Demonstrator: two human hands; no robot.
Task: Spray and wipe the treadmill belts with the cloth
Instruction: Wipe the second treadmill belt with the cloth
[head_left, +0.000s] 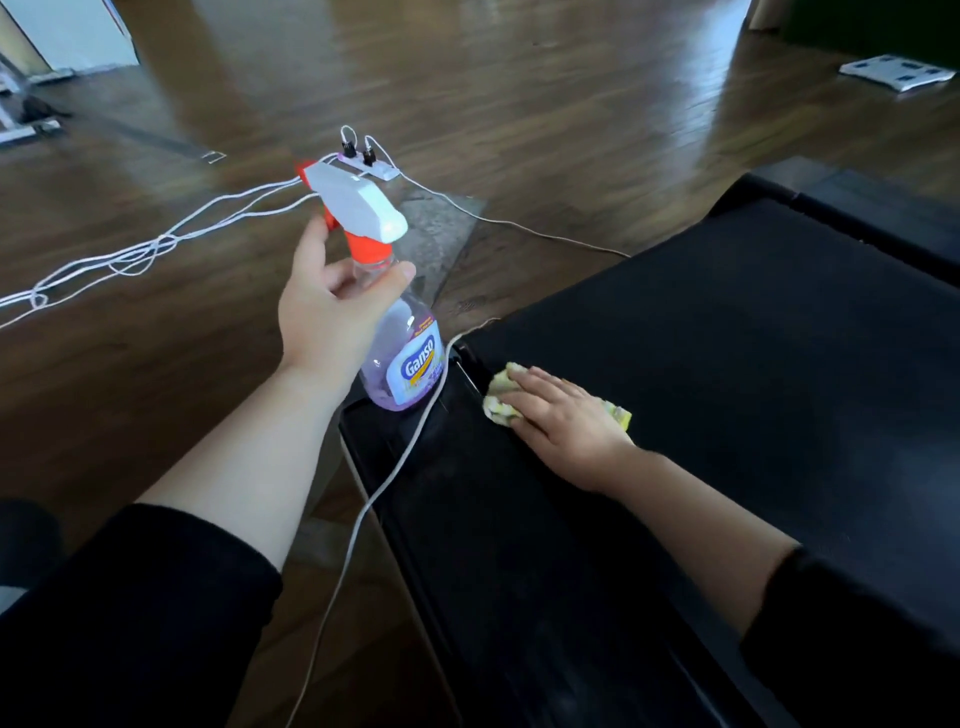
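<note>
A person's left hand (332, 312) grips the clear neck of a Ganso spray bottle (410, 358), fingers curled behind it and thumb wrapped across the front just below the orange collar; the index finger reaches up beside the orange trigger under the white spray head (353, 202), whose nozzle points away to the left. The bottle, holding pale purple liquid, stands upright with its base at the corner of the treadmill's black side rail (384, 457); whether it rests there or hangs just above cannot be told. The right hand (566, 415) lies flat, fingers straight and together, pressing a crumpled yellow cloth (498, 402) onto the black treadmill belt (727, 338) near its left edge, just beside the rail; the cloth shows at the fingertips and again behind the hand. Both forearms are bare below pushed-up black sleeves (156, 597). A white cable (363, 514) runs across the rail past the bottle's base; further white cords (130, 257) trail over the dark wooden floor (519, 104) to a white power strip (371, 166) beyond the bottle; a white bathroom scale (898, 75) lies far off at upper right.
</note>
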